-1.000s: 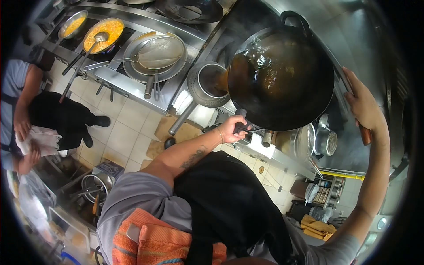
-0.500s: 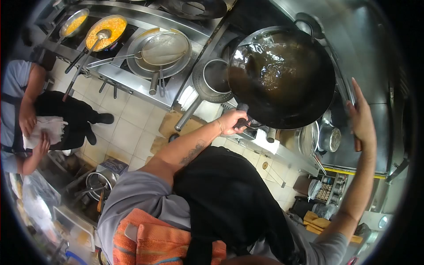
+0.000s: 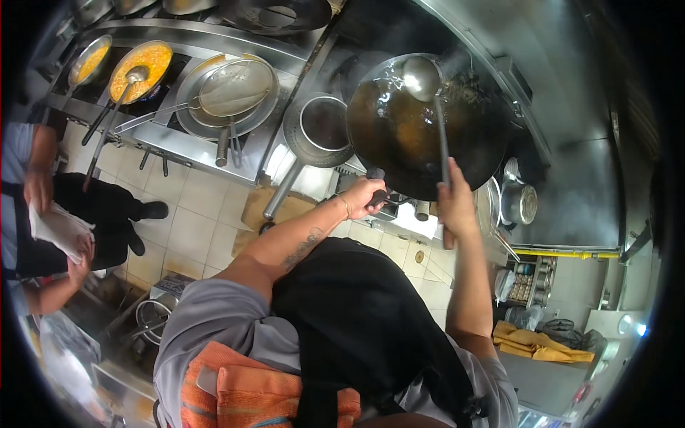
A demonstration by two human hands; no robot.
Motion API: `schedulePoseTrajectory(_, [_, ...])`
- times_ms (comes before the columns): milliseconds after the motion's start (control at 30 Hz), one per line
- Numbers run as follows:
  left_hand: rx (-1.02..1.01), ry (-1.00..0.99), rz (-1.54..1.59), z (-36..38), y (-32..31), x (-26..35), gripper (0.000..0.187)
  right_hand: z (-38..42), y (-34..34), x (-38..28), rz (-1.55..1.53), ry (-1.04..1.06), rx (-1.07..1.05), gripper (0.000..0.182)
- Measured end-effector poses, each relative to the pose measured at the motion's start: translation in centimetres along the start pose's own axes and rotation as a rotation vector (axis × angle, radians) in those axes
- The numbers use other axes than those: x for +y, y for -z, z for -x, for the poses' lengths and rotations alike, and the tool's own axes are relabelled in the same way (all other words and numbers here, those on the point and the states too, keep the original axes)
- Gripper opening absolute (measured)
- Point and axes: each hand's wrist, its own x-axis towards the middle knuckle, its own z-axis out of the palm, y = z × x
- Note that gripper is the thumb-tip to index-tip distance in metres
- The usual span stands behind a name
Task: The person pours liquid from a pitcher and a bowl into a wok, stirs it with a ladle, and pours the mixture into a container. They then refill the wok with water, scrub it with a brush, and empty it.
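A large dark wok point(image 3: 471, 153) sits over the burner with brown, shiny liquid point(image 3: 399, 121) in it. My left hand point(image 3: 362, 197) is wrapped round the wok's handle point(image 3: 376, 187) at its near side. My right hand point(image 3: 459, 203) grips the handle of a ladle point(image 3: 422, 78), its fingers closed near the wok's near right rim. The ladle reaches across the wok, its metal bowl over the far part of the liquid. Just left of the wok, a perforated strainer point(image 3: 294, 132) with a long handle lies under a round pot point(image 3: 325, 123) of dark liquid.
To the left, a mesh skimmer point(image 3: 235, 87) lies over a metal bowl. Beyond it, a pan of orange food point(image 3: 146, 64) holds another ladle point(image 3: 128, 89). A co-worker's hands point(image 3: 61, 214) hold a white cloth point(image 3: 61, 228). A small pot point(image 3: 524, 203) stands right of the wok.
My right hand has swung left from beside the wok, bringing the ladle over the liquid. My left hand stays on the wok handle. The view has shifted slightly.
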Motion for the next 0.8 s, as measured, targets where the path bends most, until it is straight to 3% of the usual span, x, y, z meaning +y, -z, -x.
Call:
schedulePoseTrajectory(33, [-0.048,-0.011,-0.021,-0.5,0.6,-0.1,0.019,1.2,0.4,-4.7,-0.094,-0.152,-0.095,0.065])
schedulePoseTrajectory(67, [-0.049,-0.006,-0.019,-0.4,0.5,-0.2,0.019,1.4,-1.8,-3.7,-0.089,-0.040,-0.070,0.067])
schedulePoseTrajectory(133, [-0.005,-0.006,-0.020,-0.3,0.2,0.3,0.018,4.3,-2.2,-5.0,-0.287,-0.221,-0.262,0.067])
schedulePoseTrajectory(267, [-0.005,-0.002,0.000,-0.3,0.6,0.2,0.015,4.7,-2.2,-1.0,-0.204,0.094,-0.162,0.067])
schedulePoseTrajectory(300, [-0.009,0.009,0.012,-0.4,0.7,0.1,0.014,4.4,-0.8,-2.1,-0.062,-0.004,-0.136,0.066])
schedulePoseTrajectory(400, [-0.020,0.005,0.022,-0.2,0.5,0.4,0.014,3.0,-0.4,-3.5,-0.013,-0.089,-0.021,0.066])
schedulePoseTrajectory(500, [-0.019,-0.003,0.010,-0.3,0.2,0.8,0.014,3.2,-5.1,1.2,-0.147,0.021,-0.031,0.066])
schedulePoseTrajectory(533, [-0.014,0.013,0.011,-0.5,0.2,1.0,0.015,4.7,-4.3,-3.1,-0.273,-0.171,-0.170,0.067])
schedulePoseTrajectory(600, [-0.005,0.029,0.020,-0.4,0.1,1.2,0.015,6.6,-3.5,-5.1,-0.434,-0.272,-0.355,0.068])
schedulePoseTrajectory(667, [0.006,0.063,0.080,-0.1,-0.5,1.5,0.016,7.0,-2.8,-4.3,-0.466,-0.335,-0.398,0.067])
schedulePoseTrajectory(733, [-0.011,0.039,0.081,-0.8,-0.1,1.3,0.016,6.6,-3.1,0.1,-0.230,0.160,-0.144,0.067])
schedulePoseTrajectory(767, [-0.026,0.006,0.078,-1.0,-0.1,1.2,0.016,6.4,-0.8,-3.7,-0.171,-0.058,-0.140,0.066])
schedulePoseTrajectory(800, [-0.031,0.009,0.079,-1.1,-0.1,1.1,0.016,5.3,-2.1,0.5,-0.073,0.179,0.043,0.069])
